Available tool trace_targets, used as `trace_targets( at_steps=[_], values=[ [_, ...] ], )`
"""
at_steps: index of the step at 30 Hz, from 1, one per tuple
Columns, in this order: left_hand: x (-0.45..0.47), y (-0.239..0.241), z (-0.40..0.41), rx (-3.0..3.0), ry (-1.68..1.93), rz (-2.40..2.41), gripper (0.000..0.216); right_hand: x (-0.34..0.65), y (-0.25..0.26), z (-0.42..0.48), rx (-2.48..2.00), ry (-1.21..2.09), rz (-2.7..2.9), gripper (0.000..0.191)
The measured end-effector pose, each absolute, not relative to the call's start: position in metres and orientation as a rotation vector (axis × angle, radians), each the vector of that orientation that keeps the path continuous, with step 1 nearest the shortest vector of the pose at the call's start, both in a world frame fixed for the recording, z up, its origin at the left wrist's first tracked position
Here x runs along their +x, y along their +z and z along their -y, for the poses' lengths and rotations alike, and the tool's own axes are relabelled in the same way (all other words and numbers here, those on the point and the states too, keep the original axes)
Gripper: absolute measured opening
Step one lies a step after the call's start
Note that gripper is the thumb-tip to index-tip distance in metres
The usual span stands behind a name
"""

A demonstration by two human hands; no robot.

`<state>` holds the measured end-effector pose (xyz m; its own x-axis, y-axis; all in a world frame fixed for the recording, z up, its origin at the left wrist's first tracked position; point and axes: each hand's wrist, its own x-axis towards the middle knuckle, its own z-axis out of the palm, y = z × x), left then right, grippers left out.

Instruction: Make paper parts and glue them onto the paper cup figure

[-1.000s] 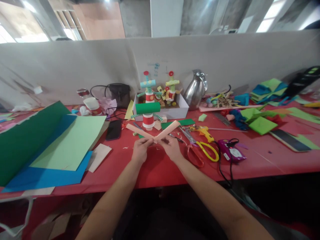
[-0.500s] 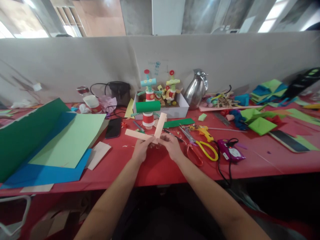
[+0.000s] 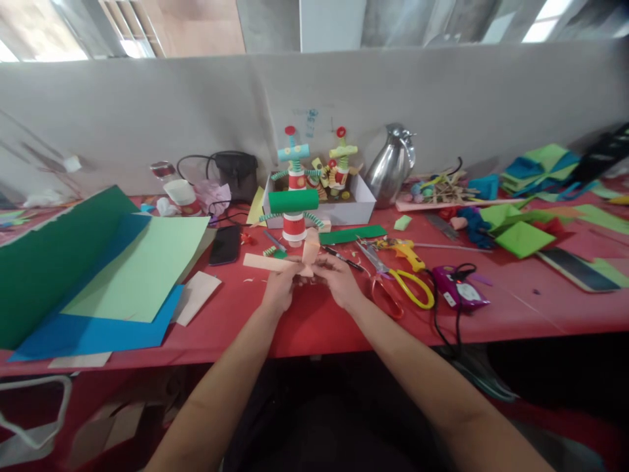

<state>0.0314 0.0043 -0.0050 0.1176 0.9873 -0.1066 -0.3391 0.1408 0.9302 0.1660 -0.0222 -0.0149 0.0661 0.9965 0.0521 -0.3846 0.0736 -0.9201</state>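
while my left grip [image 3: 280, 285] is pinching flat, smooth peach paper strips [image 3: 268, 263] where they are meeting, my right grip [image 3: 337, 278] is grasping the same joint from its side, over the red worktop [image 3: 314, 328]. one straight arm is pointing left; the other is rising from the joint, looking shorter and more folded over than half a second ago. beyond, a green paper cylinder [image 3: 293, 200] is sitting above an upturned red-and-white cup [image 3: 294, 227], coiled arms sticking out. behind that, a white box [image 3: 351, 211] is holding spring-necked paper figures [image 3: 341, 176].
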Motion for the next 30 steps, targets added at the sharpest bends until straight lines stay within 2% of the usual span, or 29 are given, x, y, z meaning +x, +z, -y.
trace_targets(
  at_steps=[7, 14, 17, 26, 30],
  values=[
    [0.0324, -0.004, -0.0019, 0.972, 1.207, -0.861, 0.016, 0.1663, -0.0138, 0.0239, -0.848, 1.297, 0.897, 0.011],
    [0.0301, -0.0022, -0.0001, 0.981, 1.182, -0.835, 0.015, 0.1672, -0.0117, 0.0245, -0.944, 1.214, 0.952, 0.025],
    [0.0278, -0.0022, -0.0015, 0.955, 1.142, -0.765, 0.016, 0.1677, -0.0103, 0.0242, -0.961, 1.185, 0.953, 0.025],
    [0.0262, -0.005, -0.0015, 1.097, 1.205, -0.877, 0.038, 0.168, -0.0129, 0.0249, -0.952, 1.064, 1.041, 0.019],
    [0.0247, -0.0053, -0.0006, 1.22, 1.271, -0.932, 0.044, 0.1694, -0.0153, 0.0246, -0.995, 1.004, 1.049, 0.031]
  ],
)
